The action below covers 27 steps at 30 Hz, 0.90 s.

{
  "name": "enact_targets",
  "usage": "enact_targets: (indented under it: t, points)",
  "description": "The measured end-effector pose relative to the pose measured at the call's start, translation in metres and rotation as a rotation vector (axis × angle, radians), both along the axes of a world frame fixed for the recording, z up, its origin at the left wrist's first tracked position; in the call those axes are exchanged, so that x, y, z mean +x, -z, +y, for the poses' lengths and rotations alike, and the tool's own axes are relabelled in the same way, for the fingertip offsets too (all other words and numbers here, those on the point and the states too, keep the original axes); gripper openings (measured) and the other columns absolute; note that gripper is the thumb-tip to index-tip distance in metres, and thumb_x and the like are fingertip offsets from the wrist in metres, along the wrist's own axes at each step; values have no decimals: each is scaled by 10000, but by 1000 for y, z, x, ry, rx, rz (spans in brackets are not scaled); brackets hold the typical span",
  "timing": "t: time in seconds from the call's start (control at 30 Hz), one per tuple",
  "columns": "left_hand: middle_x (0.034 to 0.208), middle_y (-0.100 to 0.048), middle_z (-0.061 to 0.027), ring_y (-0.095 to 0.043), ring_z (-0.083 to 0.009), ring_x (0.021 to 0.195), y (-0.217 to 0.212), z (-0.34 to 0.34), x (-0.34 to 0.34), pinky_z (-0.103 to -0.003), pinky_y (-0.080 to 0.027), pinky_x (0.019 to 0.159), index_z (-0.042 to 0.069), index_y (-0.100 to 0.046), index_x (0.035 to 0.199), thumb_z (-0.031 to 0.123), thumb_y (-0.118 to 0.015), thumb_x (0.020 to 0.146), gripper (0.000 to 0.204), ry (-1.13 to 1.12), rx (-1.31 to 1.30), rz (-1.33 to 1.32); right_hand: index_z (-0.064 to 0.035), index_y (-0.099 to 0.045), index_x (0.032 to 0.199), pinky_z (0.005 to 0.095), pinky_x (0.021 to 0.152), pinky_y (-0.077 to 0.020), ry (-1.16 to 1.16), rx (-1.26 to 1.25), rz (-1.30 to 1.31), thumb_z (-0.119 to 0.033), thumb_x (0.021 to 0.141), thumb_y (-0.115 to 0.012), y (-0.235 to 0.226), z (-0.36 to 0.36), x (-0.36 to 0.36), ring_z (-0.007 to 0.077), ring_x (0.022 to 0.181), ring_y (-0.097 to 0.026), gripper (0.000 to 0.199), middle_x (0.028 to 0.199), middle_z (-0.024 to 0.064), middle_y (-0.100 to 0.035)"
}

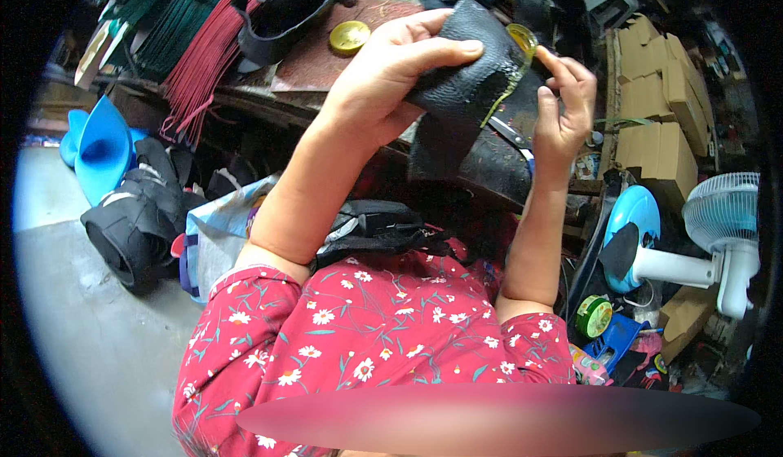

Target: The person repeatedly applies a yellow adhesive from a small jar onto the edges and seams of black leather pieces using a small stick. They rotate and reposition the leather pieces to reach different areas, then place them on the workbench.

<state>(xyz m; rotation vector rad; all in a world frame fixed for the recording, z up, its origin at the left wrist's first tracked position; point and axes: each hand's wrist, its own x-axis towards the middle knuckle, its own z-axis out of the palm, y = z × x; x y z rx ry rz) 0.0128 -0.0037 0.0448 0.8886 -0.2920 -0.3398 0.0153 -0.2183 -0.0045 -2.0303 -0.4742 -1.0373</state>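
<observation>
My left hand [391, 66] grips a piece of black grained leather [469, 70], its thumb lying flat on top. A yellowish wet-looking strip [507, 90] runs along the leather's right edge. My right hand [565, 102] is just right of that edge, its index finger stretched toward the strip and its thumb apart; I see nothing held in it. Behind the leather's upper right corner shows part of a small round yellow tin [523, 36]. A pair of scissors [511, 133] lies below, between the leather and my right wrist.
On the bench stand a round yellow lid [349, 38] and a black curved leather piece [285, 17]. Red cords [208, 53] hang at the left. Black shaped pieces [134, 220] lie on the floor. Cardboard boxes [661, 90] and a white fan [722, 220] stand at the right.
</observation>
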Motion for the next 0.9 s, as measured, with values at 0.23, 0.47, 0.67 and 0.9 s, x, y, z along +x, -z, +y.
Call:
enact_targets:
  t: [0.23, 0.47, 0.67, 0.9]
  points:
    - [975, -703, -61, -680, -105, 829, -16, -41, 14, -249, -560, 760, -4, -605, 1148, 94, -687, 846, 327, 182, -172, -164, -14, -74, 1550, 350, 1009, -389, -414, 919, 623, -660, 937, -420, 42, -14, 7, 182, 1125, -560, 955, 1276, 161, -579]
    - [974, -683, -63, -684, -136, 875, 2, -87, 58, -283, -563, 793, 31, -605, 1108, 86, -680, 816, 306, 208, -302, -132, 12, -467, 1368, 520, 874, -537, -976, 1386, 713, -638, 962, -285, 36, -65, 1, 379, 1006, -649, 788, 1211, 232, -620]
    - [1015, -681, -49, -657, -141, 906, 55, -128, 70, -312, -554, 826, 7, -605, 1147, 11, -623, 828, 319, 181, -13, 56, -91, -610, 1135, 334, 582, -496, 27, 1228, 559, -521, 965, -431, 28, -117, 26, 220, 665, -614, 495, 918, 91, -689]
    - [1121, -645, -99, -604, -205, 1025, 87, -163, 70, -333, -481, 902, 14, -539, 1256, 54, -644, 813, 457, 41, 177, 135, -151, -395, 1406, 344, 680, -492, 37, 912, 472, -484, 967, -476, 42, -167, 74, 204, 774, -618, 557, 1030, 83, -665]
